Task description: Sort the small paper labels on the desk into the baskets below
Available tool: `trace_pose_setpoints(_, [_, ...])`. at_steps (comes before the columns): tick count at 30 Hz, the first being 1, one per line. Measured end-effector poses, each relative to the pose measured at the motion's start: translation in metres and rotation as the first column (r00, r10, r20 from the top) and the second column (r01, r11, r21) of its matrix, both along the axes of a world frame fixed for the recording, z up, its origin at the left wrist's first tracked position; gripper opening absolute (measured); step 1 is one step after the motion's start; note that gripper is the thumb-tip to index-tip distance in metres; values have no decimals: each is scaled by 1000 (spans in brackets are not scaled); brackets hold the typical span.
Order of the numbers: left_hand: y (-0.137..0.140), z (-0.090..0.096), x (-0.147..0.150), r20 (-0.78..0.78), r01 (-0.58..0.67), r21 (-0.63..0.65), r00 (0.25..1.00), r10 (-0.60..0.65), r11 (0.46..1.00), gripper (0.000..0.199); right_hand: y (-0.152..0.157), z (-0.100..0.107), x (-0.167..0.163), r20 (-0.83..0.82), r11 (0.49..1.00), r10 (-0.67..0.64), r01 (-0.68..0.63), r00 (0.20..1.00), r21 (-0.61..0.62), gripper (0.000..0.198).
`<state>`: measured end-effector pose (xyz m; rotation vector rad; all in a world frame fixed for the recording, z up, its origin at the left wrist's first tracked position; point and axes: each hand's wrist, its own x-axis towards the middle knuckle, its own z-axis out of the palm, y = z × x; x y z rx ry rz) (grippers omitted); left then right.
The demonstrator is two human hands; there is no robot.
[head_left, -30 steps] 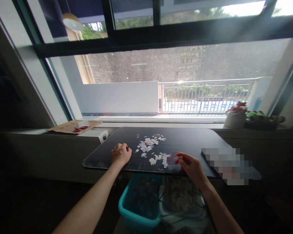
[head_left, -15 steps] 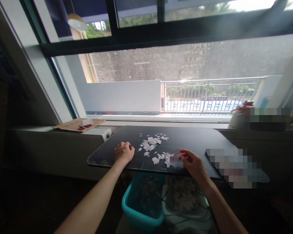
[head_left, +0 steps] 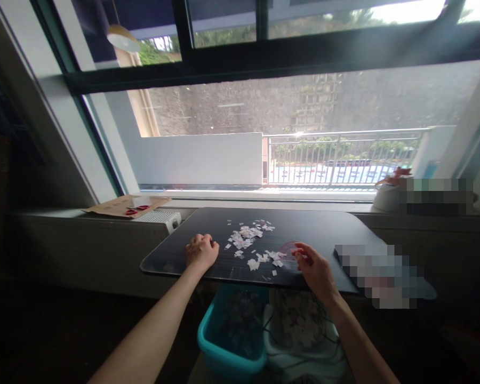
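Note:
My left hand (head_left: 202, 252) rests on the dark tabletop (head_left: 320, 226) with its fingers curled in; whatever they hold, if anything, is hidden. My right hand (head_left: 314, 264) pinches a see-through, rounded pink plastic piece (head_left: 287, 248) that looks like a protractor. The left edge of that piece is at a cluster of small white paper scraps (head_left: 264, 258). A larger loose heap of paper scraps (head_left: 246, 234) lies farther back, between my hands. One single scrap (head_left: 274, 273) sits near the front edge.
Under the table's front edge stand a turquoise basin (head_left: 232, 368) and a pale tub (head_left: 304, 357), both with paper pieces; dark cords cross the tub. Scissors with red handles (head_left: 138, 210) lie on brown paper (head_left: 104, 207) at the left sill. A blurred-out item (head_left: 380, 274) is at the right.
My right hand and the pink piece have shifted slightly up and away from the nearer scraps. Those scraps have spread, and one lies apart at the front. My left hand stays put.

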<state>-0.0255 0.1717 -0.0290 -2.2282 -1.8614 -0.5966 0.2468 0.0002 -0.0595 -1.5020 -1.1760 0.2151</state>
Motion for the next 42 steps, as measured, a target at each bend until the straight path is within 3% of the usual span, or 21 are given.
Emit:
trace_pose_setpoints(15, [-1, 1, 1, -4, -1, -4, 1000, 1, 1000, 26, -6, 6, -3, -1, 1000, -21, 21, 1000, -19, 34])
trace_pose_setpoints(26, [-3, 2, 2, -6, -13, -6, 1000, 13, 1000, 26, -10, 10, -5, 40, 983, 173, -170, 984, -65, 29])
trace_pose_setpoints(33, [-3, 2, 2, 0, -2, -16, 1000, 2, 1000, 25, -8, 7, -5, -53, 986, 165, -164, 985, 15, 54])
trace_pose_setpoints(38, [-2, 2, 1, 5, 3, -18, 1000, -2, 1000, 26, -13, 3, -13, 24, 976, 216, -215, 976, -40, 33])
trace_pose_setpoints(42, [-4, 3, 1, 9, 1, -27, 1000, 0, 1000, 26, -32, 8, -26, 236, 984, 175, -180, 956, 0, 28])
